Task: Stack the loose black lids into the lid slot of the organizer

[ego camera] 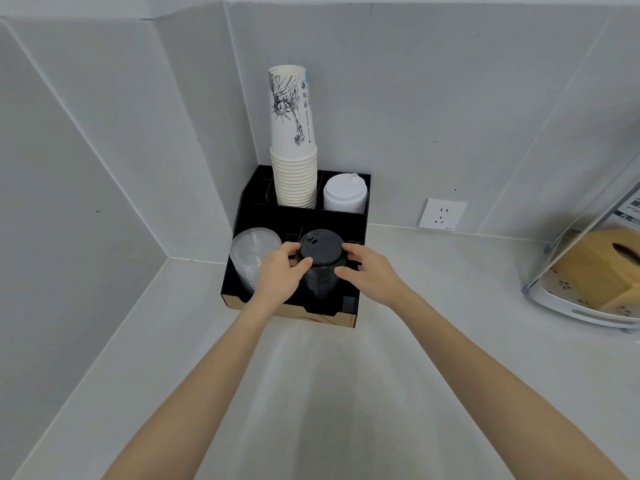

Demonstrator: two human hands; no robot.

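A tall stack of black lids stands in the front middle slot of the black organizer, which sits in the counter's corner. My left hand touches the stack's left side, thumb and fingers on the rim of the top lid. On the right side, my right hand has its fingers spread against the stack, thumb low and index finger at the top rim. The lower lids are partly hidden by both hands.
Clear lids fill the front left slot. Paper cups rise from the back middle slot, with white lids to their right. A wall socket is behind. A tissue box on a white tray sits far right.
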